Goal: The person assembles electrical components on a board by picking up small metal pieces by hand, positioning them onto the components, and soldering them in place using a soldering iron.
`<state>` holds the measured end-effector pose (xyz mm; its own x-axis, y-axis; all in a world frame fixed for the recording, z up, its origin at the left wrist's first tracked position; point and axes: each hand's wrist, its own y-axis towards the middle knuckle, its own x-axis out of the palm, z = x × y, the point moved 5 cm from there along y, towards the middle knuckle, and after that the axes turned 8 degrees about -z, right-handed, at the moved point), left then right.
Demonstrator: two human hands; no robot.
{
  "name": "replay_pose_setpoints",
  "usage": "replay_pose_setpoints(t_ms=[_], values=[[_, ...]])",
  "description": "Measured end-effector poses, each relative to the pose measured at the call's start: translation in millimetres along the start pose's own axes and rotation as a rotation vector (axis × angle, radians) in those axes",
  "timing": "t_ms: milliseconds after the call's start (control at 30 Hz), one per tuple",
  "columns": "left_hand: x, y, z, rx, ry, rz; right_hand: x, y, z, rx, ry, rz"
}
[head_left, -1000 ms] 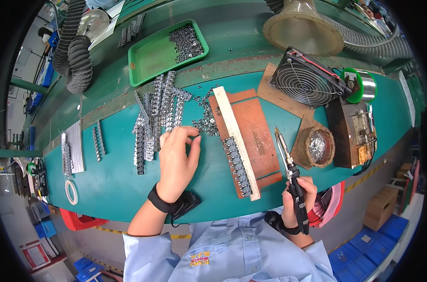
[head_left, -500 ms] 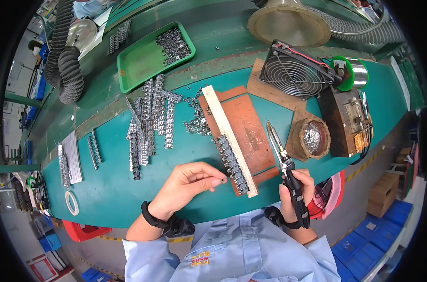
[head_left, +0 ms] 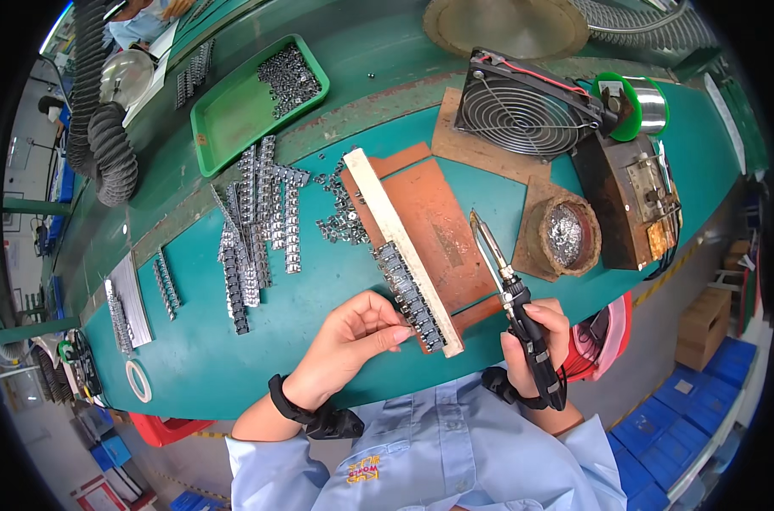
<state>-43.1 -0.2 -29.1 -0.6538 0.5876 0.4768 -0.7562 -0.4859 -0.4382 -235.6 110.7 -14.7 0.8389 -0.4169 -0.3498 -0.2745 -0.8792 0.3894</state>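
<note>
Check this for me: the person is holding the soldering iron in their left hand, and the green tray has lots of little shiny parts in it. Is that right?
Not quite: the soldering iron is in the right hand, not the left hand. The head view shows it. The green tray does have lots of little shiny parts in it.

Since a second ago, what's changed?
The left hand moved from the loose parts rightward and nearer, its fingertips now at the dark row. Midway it pinched a small part; whether it still does is unclear. The right hand kept the iron; the row stayed along the wooden bar.
</note>
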Motion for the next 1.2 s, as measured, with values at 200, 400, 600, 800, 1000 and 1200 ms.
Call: replay_pose_setpoints(t_ms=[200, 400, 600, 800, 1000, 1200], values=[[3.2, 1.8, 0.1, -0.037, 0.021, 0.004, -0.9, -0.1, 1.7, -0.009, -0.007, -0.027], [4.3, 1.3, -0.4, -0.032, 0.036, 0.008, 0.7, -1.0, 2.0, -0.034, -0.012, -0.062], [5.0, 1.3, -4.6, -0.026, 0.022, 0.015, -1.1, 3.9, -2.8, -0.035, -0.007, -0.058], [5.0, 2.4, -5.5, -0.024, 0.002, 0.011, -2.6, 7.1, -4.6, -0.071, -0.003, 0.004], [7.8, 1.9, -2.7, -0.061, -0.018, -0.016, -3.9, 7.2, -5.1, -0.078, -0.024, 0.009], [7.3, 1.4, -3.6, -0.020, -0.054, -0.017, -5.1, 1.2, 1.7, -0.005, 0.089, 0.031]])
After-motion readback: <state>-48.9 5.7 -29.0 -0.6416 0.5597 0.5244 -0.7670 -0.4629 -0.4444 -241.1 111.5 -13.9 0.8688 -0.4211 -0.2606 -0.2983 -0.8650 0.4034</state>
